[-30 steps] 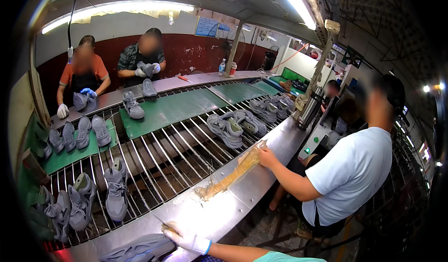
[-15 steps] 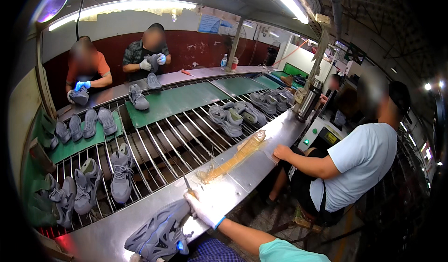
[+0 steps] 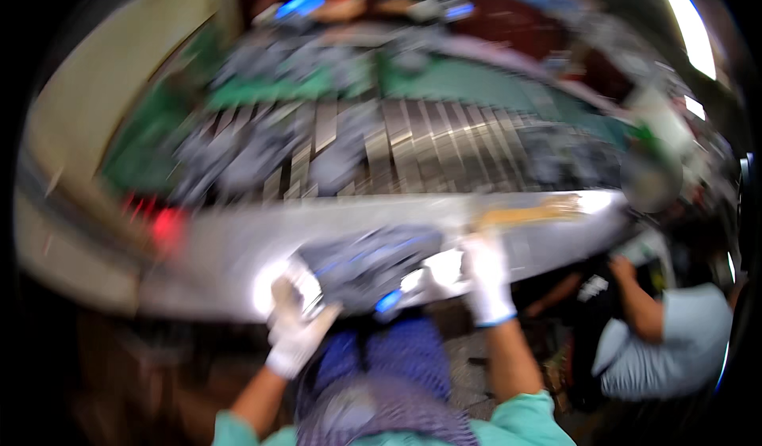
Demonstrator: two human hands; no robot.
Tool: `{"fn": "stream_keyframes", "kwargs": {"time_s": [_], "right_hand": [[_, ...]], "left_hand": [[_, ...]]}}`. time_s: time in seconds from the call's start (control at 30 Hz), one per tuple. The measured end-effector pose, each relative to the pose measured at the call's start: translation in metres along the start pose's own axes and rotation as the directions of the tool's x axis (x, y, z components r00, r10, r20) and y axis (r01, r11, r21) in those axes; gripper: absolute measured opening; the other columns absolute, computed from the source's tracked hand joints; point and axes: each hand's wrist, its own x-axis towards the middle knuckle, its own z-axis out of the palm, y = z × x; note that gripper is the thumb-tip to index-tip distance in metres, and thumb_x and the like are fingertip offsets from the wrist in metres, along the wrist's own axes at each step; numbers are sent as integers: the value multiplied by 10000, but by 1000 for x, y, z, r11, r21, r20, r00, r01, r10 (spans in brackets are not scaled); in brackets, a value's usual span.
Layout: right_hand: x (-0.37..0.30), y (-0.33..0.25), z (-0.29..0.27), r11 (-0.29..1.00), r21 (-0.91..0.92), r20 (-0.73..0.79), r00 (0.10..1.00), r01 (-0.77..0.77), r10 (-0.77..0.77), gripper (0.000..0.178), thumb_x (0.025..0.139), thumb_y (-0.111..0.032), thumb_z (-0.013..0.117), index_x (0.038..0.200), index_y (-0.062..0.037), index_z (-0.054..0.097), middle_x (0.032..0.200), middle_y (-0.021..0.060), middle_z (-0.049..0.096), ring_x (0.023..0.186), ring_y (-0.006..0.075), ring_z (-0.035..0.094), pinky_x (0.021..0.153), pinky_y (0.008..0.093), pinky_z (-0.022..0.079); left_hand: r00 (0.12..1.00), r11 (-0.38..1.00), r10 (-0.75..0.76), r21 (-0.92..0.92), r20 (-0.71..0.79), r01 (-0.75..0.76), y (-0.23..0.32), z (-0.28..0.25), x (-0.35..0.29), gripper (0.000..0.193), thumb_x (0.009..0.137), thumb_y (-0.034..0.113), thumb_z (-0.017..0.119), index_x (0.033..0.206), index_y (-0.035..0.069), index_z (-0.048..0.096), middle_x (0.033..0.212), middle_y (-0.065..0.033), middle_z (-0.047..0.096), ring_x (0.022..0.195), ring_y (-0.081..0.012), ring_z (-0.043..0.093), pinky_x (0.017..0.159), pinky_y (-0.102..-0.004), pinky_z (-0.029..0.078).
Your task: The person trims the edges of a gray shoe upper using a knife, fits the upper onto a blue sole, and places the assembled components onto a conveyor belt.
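A grey athletic shoe (image 3: 369, 263) with blue trim lies on its side along the metal ledge in front of me, smeared by motion. My left hand (image 3: 298, 327), in a white glove, is at the shoe's left end with thumb and fingers apart. Whether it touches the shoe is unclear. To the right of the shoe, my right hand (image 3: 486, 279), also gloved in white, is over the ledge. Its fingers are blurred, and I cannot make out the thin tool seen there earlier. A bright blue spot shows low on the shoe.
Beyond the metal ledge (image 3: 214, 240) runs a roller conveyor (image 3: 444, 148) bearing several grey shoes (image 3: 262, 152) and green mats (image 3: 452, 81). Brown tape (image 3: 528, 212) covers part of the ledge. Two people work across the line; a person in light blue (image 3: 675, 343) sits at right.
The view has swung left and down, bringing my left hand and lap into sight. The shoe now appears near the middle, between my hands. The thin tool no longer shows.
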Motion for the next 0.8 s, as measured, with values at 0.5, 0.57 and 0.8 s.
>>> {"fn": "stream_keyframes", "kwargs": {"time_s": [0.5,0.57,0.8], "right_hand": [[-50,-102,3,302,-780,522,835,549,-171,337,986,-328,729,1190,-63,693,1011,206,755,917,407,757,807,469,607],[-31,-96,-1,138,-749,595,750,648,-290,320,1002,-351,711,1104,-52,661,877,195,732,733,388,745,649,473,598],[13,-132,52,229,-645,752,659,729,20,448,1051,-432,612,1061,9,691,872,256,739,806,443,742,736,530,589]], "left_hand": [[841,857,428,149,331,-494,56,-48,103,1263,623,474,979,1625,17,361,1633,-262,391,1439,-469,471,1199,-521,432],[806,854,365,179,466,-489,70,-51,115,1244,627,466,978,1617,16,372,1606,-252,427,1393,-453,509,1169,-516,456],[763,868,278,189,583,-460,90,-56,130,1229,620,475,978,1599,29,386,1447,-222,536,1292,-427,561,1087,-506,504]]}}
